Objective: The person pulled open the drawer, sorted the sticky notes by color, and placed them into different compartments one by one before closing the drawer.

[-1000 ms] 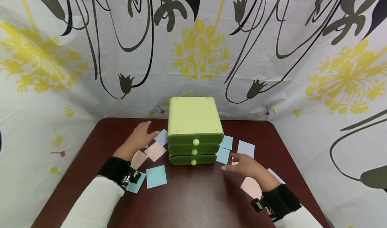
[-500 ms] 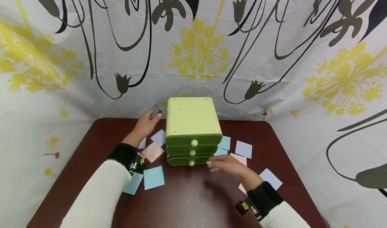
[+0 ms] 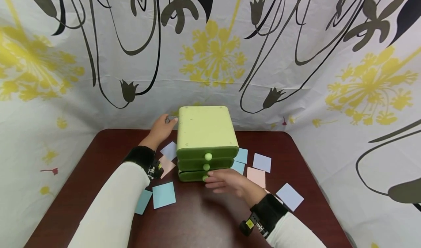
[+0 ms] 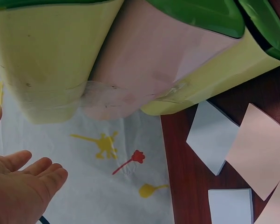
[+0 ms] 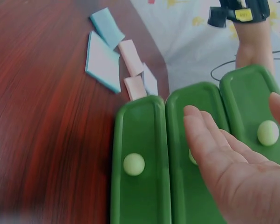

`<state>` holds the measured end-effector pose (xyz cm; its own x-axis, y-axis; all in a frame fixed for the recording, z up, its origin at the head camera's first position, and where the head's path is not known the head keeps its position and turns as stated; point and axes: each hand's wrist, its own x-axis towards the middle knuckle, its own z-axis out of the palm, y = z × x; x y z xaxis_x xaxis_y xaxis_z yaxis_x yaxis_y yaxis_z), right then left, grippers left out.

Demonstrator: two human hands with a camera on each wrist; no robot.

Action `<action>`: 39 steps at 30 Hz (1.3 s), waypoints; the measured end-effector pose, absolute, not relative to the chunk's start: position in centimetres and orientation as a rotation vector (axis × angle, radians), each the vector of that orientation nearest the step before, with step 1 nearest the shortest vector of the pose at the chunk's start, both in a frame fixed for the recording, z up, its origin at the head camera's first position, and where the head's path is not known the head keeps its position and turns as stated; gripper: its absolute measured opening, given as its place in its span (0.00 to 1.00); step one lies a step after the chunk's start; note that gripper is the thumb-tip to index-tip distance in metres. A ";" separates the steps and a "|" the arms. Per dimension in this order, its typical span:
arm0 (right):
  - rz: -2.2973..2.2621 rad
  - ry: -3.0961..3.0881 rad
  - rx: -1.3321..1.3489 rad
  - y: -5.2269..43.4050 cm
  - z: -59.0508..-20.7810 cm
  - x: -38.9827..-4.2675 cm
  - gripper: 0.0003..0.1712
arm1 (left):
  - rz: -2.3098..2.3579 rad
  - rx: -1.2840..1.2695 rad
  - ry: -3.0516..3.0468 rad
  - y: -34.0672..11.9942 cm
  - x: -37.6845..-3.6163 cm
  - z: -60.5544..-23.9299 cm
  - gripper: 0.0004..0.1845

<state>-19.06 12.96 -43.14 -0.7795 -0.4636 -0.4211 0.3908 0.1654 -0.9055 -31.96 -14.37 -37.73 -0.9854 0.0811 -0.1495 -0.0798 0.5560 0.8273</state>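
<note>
A small drawer cabinet (image 3: 208, 127) with a pale yellow-green top and three green drawers stands at the back middle of the table. Each drawer front has a round light-green knob (image 5: 134, 164). My left hand (image 3: 161, 130) is beside the cabinet's far left corner, fingers loosely extended. In the left wrist view, that hand's fingers (image 4: 35, 170) are apart from the cabinet side, where clear tape (image 4: 107, 89) crosses the tiers. My right hand (image 3: 230, 182) is in front of the lowest drawer, fingers straight, partly covering its front. Neither hand holds anything.
Square paper pads lie on both sides of the dark red-brown table (image 3: 197, 222). A blue pad (image 3: 164, 195) and pink pad (image 3: 166, 166) are on the left; a lilac pad (image 3: 290, 197) and pink pad (image 3: 256, 176) on the right. Patterned cloth (image 3: 210, 58) hangs behind.
My left hand has moved away from me and slightly right, along the cabinet's left side. The right hand has moved left from the pads to the drawer fronts. The view has shifted slightly.
</note>
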 end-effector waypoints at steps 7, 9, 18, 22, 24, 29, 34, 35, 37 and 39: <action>-1.742 1.704 -0.056 11.7 -42.4 -19.4 0.36 | 1.451 -0.020 2.626 -13.7 -32.9 -37.6 0.38; -1.755 1.689 -0.043 11.4 -42.3 -19.5 0.36 | 1.470 -0.048 2.606 -13.5 -33.2 -37.6 0.38; -1.873 1.648 -0.014 11.0 -42.3 -20.1 0.34 | 1.542 -0.081 2.542 -13.1 -34.3 -37.7 0.38; -1.938 1.599 -0.004 10.9 -42.4 -20.1 0.34 | 1.599 -0.076 2.528 -12.7 -34.6 -37.9 0.38; -1.961 1.583 0.002 10.8 -42.4 -20.2 0.34 | 1.621 -0.076 2.523 -12.5 -34.8 -38.0 0.38; -2.010 1.567 0.032 10.5 -42.4 -20.5 0.34 | 1.633 -0.066 2.524 -12.1 -35.2 -38.3 0.36; -2.034 1.574 0.076 10.3 -42.4 -20.7 0.33 | 1.622 -0.029 2.524 -11.9 -35.2 -38.3 0.34; -2.038 1.574 0.087 10.3 -42.3 -20.8 0.33 | 1.617 -0.023 2.528 -11.9 -35.2 -38.3 0.34; -2.047 1.571 0.113 10.2 -42.3 -20.9 0.32 | 1.616 -0.012 2.529 -11.9 -35.3 -38.3 0.35; -2.057 1.566 0.127 10.2 -42.3 -21.0 0.32 | 1.615 -0.005 2.526 -11.9 -35.3 -38.2 0.35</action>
<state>-21.02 10.15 -42.33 -0.8463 -0.3630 -0.3899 0.4725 -0.1734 -0.8641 -35.31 -11.89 -38.20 -0.9898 0.0740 -0.1220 -0.0796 0.4228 0.9027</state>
